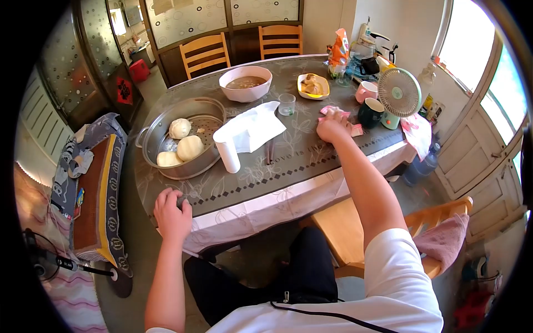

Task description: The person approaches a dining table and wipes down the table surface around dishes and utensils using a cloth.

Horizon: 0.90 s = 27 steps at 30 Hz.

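Note:
My right hand [332, 129] reaches across the table and presses onto a pink and white cloth [335, 111], fingers bent over it. Beside that hand stand a dark green mug [371, 113] and a small pink and white packet [356, 130]. At the table's near left edge, my left hand [172, 213] is curled around something small and dark [181, 202], mostly hidden by the fingers. Beyond it, a metal steamer pot [214, 158] holds three pale steamed buns [190, 147]. Next to the pot lies a roll of white paper [227, 154], partly unrolled, with dark chopsticks [270, 152] nearby.
Further back are a pinkish bowl [233, 97] of brown soup, a glass [286, 104] and a yellow-rimmed dish [313, 95] of food. A small fan [398, 93] stands at the right. A wooden chair [338, 233] is by my right side.

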Tool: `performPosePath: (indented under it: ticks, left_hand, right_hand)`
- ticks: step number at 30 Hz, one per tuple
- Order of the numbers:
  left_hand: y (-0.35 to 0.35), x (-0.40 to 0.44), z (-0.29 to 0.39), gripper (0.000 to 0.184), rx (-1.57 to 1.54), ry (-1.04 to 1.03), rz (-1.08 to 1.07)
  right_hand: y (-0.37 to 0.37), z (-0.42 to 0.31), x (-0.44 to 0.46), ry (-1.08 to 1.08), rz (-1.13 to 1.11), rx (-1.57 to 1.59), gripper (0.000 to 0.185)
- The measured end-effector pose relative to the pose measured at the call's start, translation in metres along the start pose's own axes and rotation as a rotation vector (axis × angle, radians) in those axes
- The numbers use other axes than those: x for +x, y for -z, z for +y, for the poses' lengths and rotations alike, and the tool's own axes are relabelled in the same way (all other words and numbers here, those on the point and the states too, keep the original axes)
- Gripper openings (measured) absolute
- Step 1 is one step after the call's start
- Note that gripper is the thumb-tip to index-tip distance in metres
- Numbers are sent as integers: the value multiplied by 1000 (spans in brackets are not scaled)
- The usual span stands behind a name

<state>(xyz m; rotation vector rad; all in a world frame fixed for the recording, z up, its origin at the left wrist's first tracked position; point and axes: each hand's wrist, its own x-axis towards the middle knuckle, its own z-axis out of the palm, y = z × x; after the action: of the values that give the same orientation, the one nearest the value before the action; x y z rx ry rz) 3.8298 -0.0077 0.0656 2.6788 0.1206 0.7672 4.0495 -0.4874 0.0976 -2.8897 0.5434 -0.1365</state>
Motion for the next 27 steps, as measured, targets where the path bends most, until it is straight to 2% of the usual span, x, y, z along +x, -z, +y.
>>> performPosePath:
  ticks: [6,10,13,15,21,27]
  left_hand:
    - [4,1,7,25,27,6,-10]
    - [4,2,8,25,35,1,-7]
    - [4,2,9,25,34,8,-8]
    - [4,3,9,25,31,1,-2]
    - [0,0,2,26,29,-4,0]
    - [-3,-1,1,25,19,-11,4]
  right_hand:
    - [-7,-13,69,-295,11,78,74]
    - [-3,5,102,-178,-81,48,71]
    - [24,4,69,-125,-108,12,69]
    - [-13,23,86,-22,39,-75,68]
    - [-18,43,8,169,228,-127,63]
    - [-26,47,-88,397,349,-18,59]
